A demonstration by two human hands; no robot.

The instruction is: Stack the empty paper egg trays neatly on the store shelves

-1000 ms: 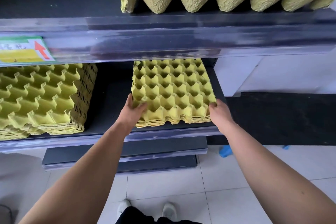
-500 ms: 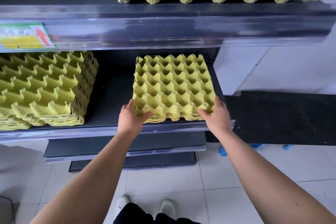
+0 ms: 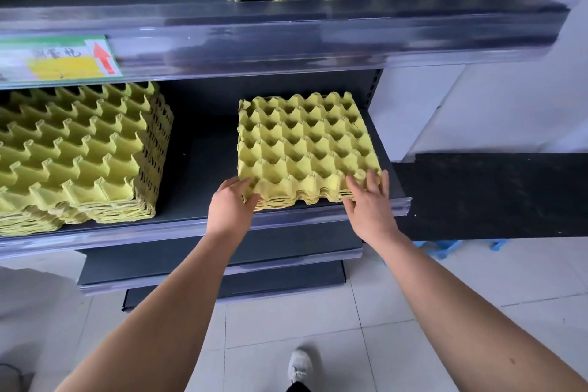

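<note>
Head view: small stack of yellow egg trays (image 3: 307, 149) on middle shelf (image 3: 203, 169), right end. Left hand (image 3: 230, 207) touches its front-left corner, fingers loosely curled; right hand (image 3: 370, 204) rests spread on front-right corner. Taller stack (image 3: 79, 153) lies left, well apart.

Single head-worn view, forward and down, close on the shelf front (image 3: 286, 223) and tiled floor (image 3: 413, 312).

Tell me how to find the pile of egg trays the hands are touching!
Look at the middle shelf under the green-and-yellow label. Two yellow piles sit there; pick the short stack on the right, near the shelf's end. The left hand and right hand touch its front corners, and it's much lower than the tall stack.
</note>
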